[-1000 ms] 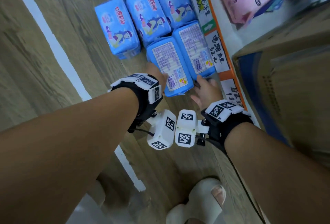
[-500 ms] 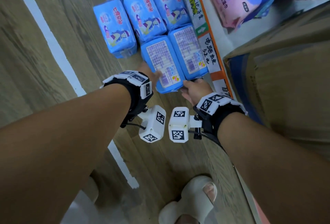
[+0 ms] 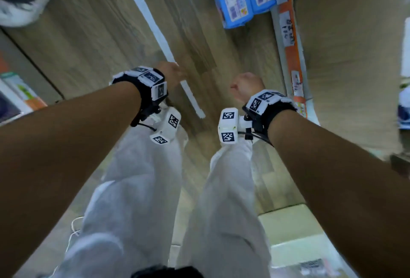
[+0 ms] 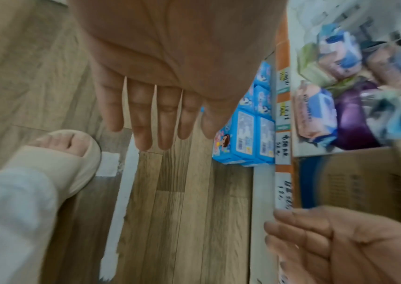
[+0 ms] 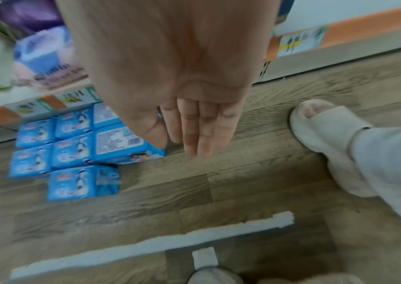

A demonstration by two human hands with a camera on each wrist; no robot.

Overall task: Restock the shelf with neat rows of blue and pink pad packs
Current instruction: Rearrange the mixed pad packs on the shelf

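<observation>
Wooden flooring point(image 3: 93, 40) is carrying the blue pad packs point(image 3: 238, 0) beside the shelf point(image 3: 290, 40), seemingly unshelved, while the left hand point(image 4: 160, 92) and right hand point(image 5: 185, 103) are hanging empty, fingers straight.

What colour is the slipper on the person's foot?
The slipper is cream, an off-white; the right wrist view shows it best.

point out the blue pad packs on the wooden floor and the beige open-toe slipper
blue pad packs point(image 5: 73, 153): right wrist view, front of a middle pack
beige open-toe slipper point(image 4: 61, 163): left wrist view, top strap
</observation>
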